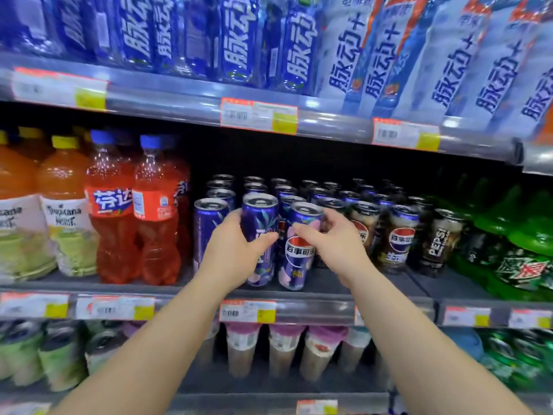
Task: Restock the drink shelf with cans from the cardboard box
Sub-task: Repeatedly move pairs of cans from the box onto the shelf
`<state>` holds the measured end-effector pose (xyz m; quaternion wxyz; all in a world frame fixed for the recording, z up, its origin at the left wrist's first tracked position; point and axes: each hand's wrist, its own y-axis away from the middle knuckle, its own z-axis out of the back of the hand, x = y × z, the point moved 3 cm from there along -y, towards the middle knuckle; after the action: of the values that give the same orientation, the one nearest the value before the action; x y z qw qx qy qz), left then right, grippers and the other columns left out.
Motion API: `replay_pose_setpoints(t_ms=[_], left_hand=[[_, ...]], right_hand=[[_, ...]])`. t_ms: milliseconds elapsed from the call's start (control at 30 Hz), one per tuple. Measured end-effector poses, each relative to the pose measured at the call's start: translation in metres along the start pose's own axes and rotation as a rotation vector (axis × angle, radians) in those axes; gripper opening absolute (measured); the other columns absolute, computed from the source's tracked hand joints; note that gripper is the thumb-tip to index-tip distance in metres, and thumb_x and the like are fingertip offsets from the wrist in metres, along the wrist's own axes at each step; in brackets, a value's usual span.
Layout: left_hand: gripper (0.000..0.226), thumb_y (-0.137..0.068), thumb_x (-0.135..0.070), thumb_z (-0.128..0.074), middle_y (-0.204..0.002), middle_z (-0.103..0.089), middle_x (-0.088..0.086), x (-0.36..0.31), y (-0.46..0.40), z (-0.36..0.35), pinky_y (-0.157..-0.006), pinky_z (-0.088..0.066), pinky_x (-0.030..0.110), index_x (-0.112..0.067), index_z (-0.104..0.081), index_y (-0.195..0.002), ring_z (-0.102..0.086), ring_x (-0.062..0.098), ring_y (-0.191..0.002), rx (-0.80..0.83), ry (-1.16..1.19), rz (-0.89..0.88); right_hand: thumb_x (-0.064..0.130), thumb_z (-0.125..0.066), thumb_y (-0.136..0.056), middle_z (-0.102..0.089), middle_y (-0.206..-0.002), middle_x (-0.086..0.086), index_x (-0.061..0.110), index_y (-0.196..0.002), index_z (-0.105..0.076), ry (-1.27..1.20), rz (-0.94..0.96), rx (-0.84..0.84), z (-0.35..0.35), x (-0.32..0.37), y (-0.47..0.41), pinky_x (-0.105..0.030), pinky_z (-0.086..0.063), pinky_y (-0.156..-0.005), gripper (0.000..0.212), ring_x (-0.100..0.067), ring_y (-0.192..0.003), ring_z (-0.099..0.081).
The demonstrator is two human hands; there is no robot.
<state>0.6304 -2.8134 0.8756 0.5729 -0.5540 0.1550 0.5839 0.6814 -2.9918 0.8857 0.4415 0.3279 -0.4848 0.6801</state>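
Head view looks at the grey metal drink shelf [323, 298], the landmark for what follows. On its front edge the left hand [236, 250] wraps its fingers and thumb round a tall slim purple-blue can with a leaf pattern [259, 232], standing upright. Just right of that can, the right hand [332, 247] pinches a second slim purple Pepsi can with a round logo [299, 253], tilted slightly. Behind both, rows of matching purple cans [284, 190] fill the shelf.
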Motion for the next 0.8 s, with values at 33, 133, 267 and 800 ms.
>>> replay_pose_setpoints(t_ms=[33,133,267,800], left_hand=[[0.036,-0.081,-0.029,-0.074,-0.094,-0.065,-0.012,0.005,0.000,-0.003,-0.052,-0.044,0.008,-0.020,-0.056,-0.111,-0.063,-0.005,-0.076,0.003,-0.010,0.000],[0.043,-0.082,-0.036,-0.071,-0.103,-0.068,-0.010,0.017,-0.001,-0.008,-0.060,-0.042,0.008,-0.021,-0.055,-0.120,-0.064,0.008,-0.092,-0.016,-0.043,0.001],[0.036,-0.085,-0.033,-0.069,-0.099,-0.069,-0.007,0.020,-0.003,-0.009,-0.053,-0.045,0.004,-0.021,-0.057,-0.116,-0.065,0.005,-0.083,-0.017,-0.019,0.001],[0.047,-0.085,-0.031,-0.069,-0.105,-0.066,-0.015,0.002,0.014,0.010,-0.048,-0.043,0.003,-0.022,-0.052,-0.128,-0.061,-0.014,-0.078,-0.015,0.029,-0.006]], right_hand=[[0.026,-0.078,-0.080,-0.072,-0.092,0.001,0.025,-0.099,-0.064,-0.011,0.001,0.010,-0.003,-0.002,-0.001,-0.015,-0.050,-0.050,0.024,-0.031,-0.073,-0.069],[0.028,-0.078,-0.079,-0.073,-0.098,0.002,0.025,-0.103,-0.064,-0.027,-0.024,0.011,-0.007,-0.012,-0.004,-0.016,-0.052,-0.056,0.027,-0.025,-0.085,-0.071],[0.026,-0.076,-0.082,-0.063,-0.089,0.016,0.036,-0.081,-0.052,-0.065,-0.040,0.049,-0.006,-0.014,-0.005,-0.008,-0.048,-0.049,0.026,0.005,-0.070,-0.059],[0.043,-0.084,-0.068,-0.062,-0.107,0.012,0.028,-0.118,-0.045,0.138,-0.103,0.035,-0.008,-0.027,-0.002,-0.032,-0.057,-0.072,0.065,-0.020,-0.077,-0.070]])
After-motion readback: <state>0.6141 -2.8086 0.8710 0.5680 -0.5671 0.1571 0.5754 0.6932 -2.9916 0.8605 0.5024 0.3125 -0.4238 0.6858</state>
